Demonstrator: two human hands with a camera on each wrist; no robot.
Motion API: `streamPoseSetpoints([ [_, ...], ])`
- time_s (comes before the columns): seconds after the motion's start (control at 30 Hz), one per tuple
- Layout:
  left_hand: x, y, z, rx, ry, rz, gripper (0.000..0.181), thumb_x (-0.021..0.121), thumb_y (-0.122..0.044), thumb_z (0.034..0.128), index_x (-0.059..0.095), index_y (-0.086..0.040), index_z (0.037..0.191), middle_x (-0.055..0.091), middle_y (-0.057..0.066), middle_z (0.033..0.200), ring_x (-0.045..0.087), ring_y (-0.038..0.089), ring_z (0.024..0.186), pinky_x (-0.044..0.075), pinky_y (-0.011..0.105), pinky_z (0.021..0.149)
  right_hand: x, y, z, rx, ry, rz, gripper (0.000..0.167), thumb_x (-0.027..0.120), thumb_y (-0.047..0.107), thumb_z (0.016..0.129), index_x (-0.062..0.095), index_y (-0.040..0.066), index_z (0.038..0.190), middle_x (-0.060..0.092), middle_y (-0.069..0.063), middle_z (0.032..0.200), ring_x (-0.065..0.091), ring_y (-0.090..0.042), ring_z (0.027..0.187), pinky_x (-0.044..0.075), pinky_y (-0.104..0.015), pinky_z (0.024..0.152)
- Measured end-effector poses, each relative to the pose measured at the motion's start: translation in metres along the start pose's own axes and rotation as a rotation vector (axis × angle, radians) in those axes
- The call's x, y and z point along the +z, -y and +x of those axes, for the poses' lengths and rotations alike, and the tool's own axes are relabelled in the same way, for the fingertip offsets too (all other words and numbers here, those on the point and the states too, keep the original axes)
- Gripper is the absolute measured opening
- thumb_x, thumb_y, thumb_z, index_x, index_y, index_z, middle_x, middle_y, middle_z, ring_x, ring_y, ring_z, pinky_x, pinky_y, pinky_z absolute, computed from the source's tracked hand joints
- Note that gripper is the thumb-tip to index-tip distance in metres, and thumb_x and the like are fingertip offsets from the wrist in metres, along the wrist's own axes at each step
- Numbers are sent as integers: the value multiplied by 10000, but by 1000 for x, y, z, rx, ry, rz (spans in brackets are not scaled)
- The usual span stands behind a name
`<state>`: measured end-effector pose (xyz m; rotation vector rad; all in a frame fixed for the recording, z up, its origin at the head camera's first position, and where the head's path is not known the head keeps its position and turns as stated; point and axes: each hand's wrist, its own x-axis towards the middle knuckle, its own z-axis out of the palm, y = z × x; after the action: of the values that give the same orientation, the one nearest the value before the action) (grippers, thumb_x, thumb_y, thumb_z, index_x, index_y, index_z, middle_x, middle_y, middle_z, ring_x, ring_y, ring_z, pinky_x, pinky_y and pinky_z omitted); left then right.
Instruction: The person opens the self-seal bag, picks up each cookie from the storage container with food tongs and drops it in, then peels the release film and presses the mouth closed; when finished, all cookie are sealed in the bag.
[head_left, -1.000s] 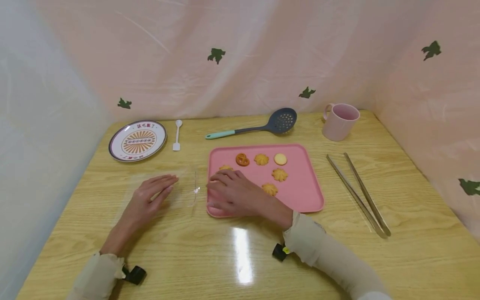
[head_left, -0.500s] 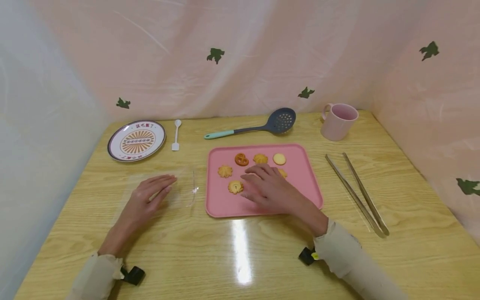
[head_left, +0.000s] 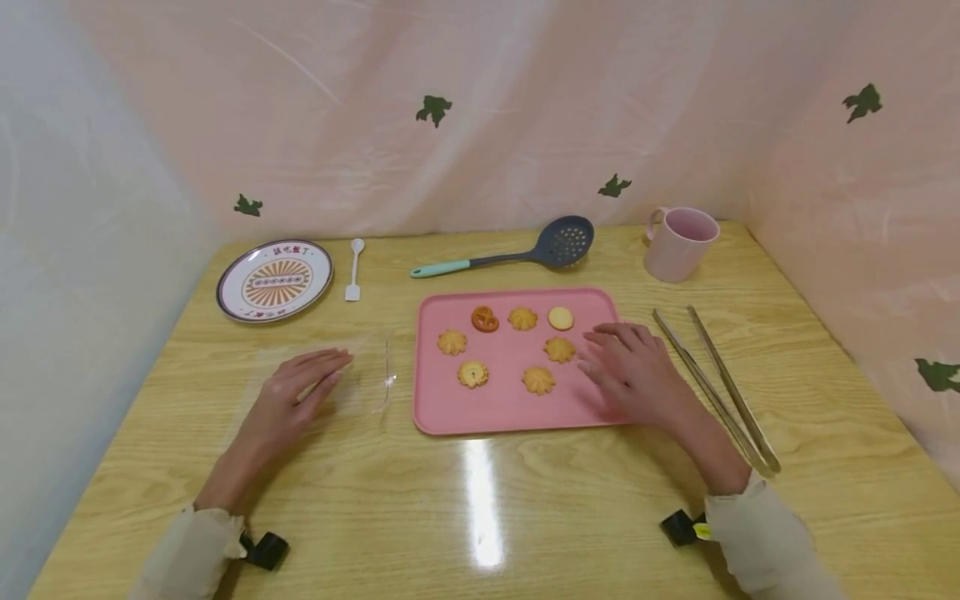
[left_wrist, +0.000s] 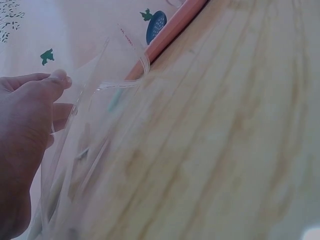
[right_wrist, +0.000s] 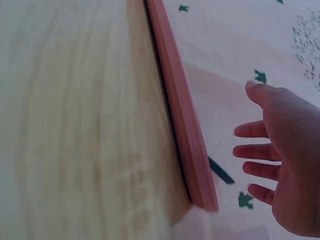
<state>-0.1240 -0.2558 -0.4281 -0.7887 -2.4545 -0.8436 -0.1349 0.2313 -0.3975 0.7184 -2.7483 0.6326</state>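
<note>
A wooden table (head_left: 420,517) carries everything, and the pink tray (head_left: 450,408) in its middle lies between the two hands. A clear plastic bag (head_left: 371,387) lies flat on the table left of the tray, its mouth raised slightly and just beside the tray's left rim.

The left hand (head_left: 296,387) lies over the bag, well apart from the tray; the right hand (head_left: 633,371) hangs at the tray's right side, over the rim. The forearms slant inward from the near corners. The left fingers are straight and laid together, the thumb parted from them; whether they touch the plastic I cannot tell. The right fingers are spread, the thumb apart, and hold nothing.

Around them stand one of each: a skimmer (head_left: 551,247) behind the tray, a pair of tongs (head_left: 716,395) at the right, a plate (head_left: 274,283) at the far left, a mug (head_left: 671,250) at the far right and a small white spoon (head_left: 356,271) beside the plate.

Seven baked pieces show on the tray: four plain flower-shaped cookies (head_left: 538,380), one scalloped cookie with a pale top (head_left: 472,374), one smooth round cookie (head_left: 560,318) and one pretzel (head_left: 484,318).
</note>
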Motion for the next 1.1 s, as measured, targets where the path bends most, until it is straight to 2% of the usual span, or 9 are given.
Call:
streamPoseSetpoints([
  [0.17, 0, 0, -1, -4, 0, -4, 370, 704, 95, 912, 718, -4, 1268, 698, 150, 1295, 615, 377, 1215, 318, 223, 1143, -12, -16, -15, 87, -62, -8, 439, 674, 289, 1016, 629, -24, 1321, 554, -259, 1361, 447, -502, 1261, 326, -701, 984],
  [0.3, 0, 1, -1, 6, -1, -4, 368, 701, 102, 909, 718, 1, 1263, 699, 155, 1289, 615, 383, 1210, 309, 221, 1143, -18, -29, -29, 116, -121, -35, 424, 711, 228, 986, 625, -60, 1284, 563, -313, 1313, 470, -543, 1222, 331, -729, 980],
  [0.4, 0, 1, -1, 19, -4, -3, 362, 698, 105, 907, 718, 11, 1256, 700, 164, 1282, 618, 392, 1201, 299, 215, 1143, -22, -38, -41, 179, -147, -26, 413, 712, 207, 985, 622, -76, 1273, 570, -329, 1288, 470, -567, 1194, 332, -742, 960],
  [0.6, 0, 2, -2, 19, -3, 0, 351, 698, 93, 915, 719, 9, 1255, 701, 163, 1282, 618, 391, 1200, 297, 212, 1144, -35, -49, -65, 359, -147, -9, 463, 646, 261, 1035, 576, -102, 1315, 508, -394, 1307, 419, -627, 1169, 299, -751, 934],
  [0.77, 0, 3, 0, 36, -2, 0, 338, 693, 78, 924, 716, 16, 1256, 697, 172, 1285, 617, 398, 1199, 289, 213, 1150, -43, -59, -81, 476, -130, -18, 517, 625, 302, 1046, 552, -118, 1339, 466, -432, 1330, 393, -653, 1161, 310, -750, 900],
  [0.9, 0, 3, 1, 38, -3, -1, 353, 697, 93, 911, 718, 18, 1255, 699, 170, 1282, 620, 396, 1197, 292, 212, 1150, -44, -65, -89, 524, -111, -16, 576, 607, 345, 1055, 531, -145, 1349, 441, -453, 1335, 379, -665, 1161, 332, -753, 869],
  [1.1, 1, 3, 0, 10, 8, 14, 366, 702, 101, 906, 718, 6, 1260, 700, 161, 1285, 618, 383, 1206, 326, 251, 1144, -45, -69, -91, 563, -75, -15, 651, 589, 385, 1056, 488, -182, 1361, 478, -421, 1286, 400, -641, 1137, 375, -737, 823],
])
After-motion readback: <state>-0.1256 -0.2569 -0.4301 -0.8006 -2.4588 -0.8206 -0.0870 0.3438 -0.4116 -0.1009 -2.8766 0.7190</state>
